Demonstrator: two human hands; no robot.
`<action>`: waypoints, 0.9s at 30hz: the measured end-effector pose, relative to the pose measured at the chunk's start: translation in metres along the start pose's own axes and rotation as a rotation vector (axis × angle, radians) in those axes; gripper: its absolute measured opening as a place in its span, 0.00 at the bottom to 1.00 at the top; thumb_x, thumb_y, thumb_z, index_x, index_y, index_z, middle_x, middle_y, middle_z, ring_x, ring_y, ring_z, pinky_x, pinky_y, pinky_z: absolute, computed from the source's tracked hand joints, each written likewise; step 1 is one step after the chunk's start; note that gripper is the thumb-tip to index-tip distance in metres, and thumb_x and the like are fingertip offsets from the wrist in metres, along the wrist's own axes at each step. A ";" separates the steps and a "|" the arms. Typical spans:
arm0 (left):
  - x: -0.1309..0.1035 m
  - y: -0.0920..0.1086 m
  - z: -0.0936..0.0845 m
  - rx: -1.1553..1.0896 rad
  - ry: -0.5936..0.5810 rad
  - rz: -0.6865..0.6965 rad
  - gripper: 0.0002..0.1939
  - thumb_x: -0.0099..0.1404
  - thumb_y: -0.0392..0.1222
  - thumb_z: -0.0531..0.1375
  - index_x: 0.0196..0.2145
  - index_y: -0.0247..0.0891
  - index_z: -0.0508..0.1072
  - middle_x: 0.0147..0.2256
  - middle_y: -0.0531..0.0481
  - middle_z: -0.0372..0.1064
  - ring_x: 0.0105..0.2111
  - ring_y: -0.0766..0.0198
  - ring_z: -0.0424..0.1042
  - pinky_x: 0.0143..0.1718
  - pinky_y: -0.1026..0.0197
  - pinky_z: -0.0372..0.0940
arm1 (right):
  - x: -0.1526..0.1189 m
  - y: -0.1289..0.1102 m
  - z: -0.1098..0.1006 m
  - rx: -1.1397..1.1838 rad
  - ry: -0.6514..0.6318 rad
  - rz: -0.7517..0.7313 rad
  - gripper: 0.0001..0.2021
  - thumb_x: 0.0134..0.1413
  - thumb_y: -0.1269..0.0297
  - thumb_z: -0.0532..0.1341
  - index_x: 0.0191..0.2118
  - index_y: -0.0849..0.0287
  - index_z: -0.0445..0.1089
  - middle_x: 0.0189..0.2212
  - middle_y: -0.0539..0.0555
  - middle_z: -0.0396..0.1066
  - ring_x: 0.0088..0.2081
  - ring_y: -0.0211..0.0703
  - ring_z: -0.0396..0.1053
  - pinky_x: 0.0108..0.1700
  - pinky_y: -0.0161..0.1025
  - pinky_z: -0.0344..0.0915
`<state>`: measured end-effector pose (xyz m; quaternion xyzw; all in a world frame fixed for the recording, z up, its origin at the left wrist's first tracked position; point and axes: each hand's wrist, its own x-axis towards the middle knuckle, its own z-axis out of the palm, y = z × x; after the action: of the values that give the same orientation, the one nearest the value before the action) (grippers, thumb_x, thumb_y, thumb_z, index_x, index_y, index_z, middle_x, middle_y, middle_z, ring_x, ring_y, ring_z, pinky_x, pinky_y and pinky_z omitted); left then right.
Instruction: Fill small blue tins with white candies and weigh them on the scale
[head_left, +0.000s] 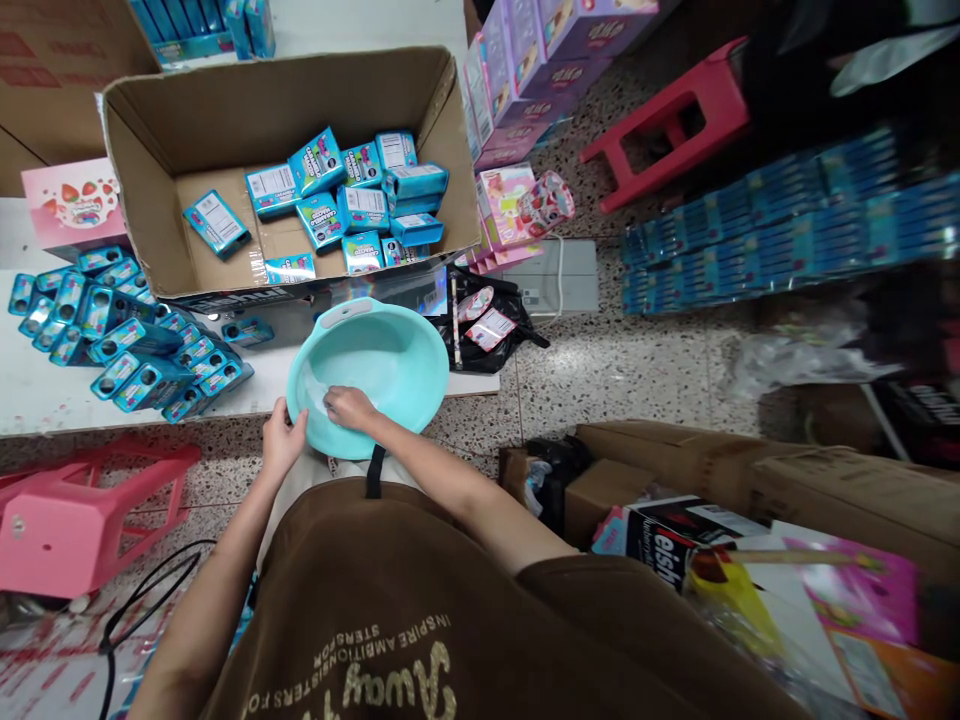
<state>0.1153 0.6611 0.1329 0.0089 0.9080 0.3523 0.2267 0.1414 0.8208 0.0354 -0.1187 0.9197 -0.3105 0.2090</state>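
A turquoise plastic basin (405, 370) is tilted at the table's front edge, against my body. My left hand (283, 440) grips its left rim, thumb on the inside. Inside the basin, my right hand (351, 408) is closed, pressed near the left inner wall. A thin whitish sheet (315, 388) shows beside its fingers; whether it is cloth or plastic I cannot tell. Directly behind the basin stands an open cardboard box (285, 100) with several small blue cartons (322, 220) lying loose in it.
Stacked blue cartons (150, 340) cover the table's left part, near a pink strawberry box (75, 205). Purple boxes (517, 80) and a black bag (487, 320) are on the right. Pink stools (67, 530) and cardboard boxes (675, 450) stand around me on the speckled floor (592, 370).
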 end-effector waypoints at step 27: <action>0.003 -0.003 0.002 -0.019 0.009 0.011 0.09 0.58 0.48 0.56 0.31 0.41 0.62 0.23 0.57 0.60 0.22 0.68 0.59 0.26 0.66 0.54 | -0.002 0.000 0.007 0.142 0.049 0.120 0.09 0.56 0.67 0.57 0.38 0.59 0.74 0.38 0.56 0.71 0.40 0.43 0.67 0.39 0.35 0.60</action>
<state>0.1136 0.6608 0.1284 0.0102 0.9055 0.3621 0.2209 0.1465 0.8176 0.0306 -0.0405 0.9057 -0.3645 0.2127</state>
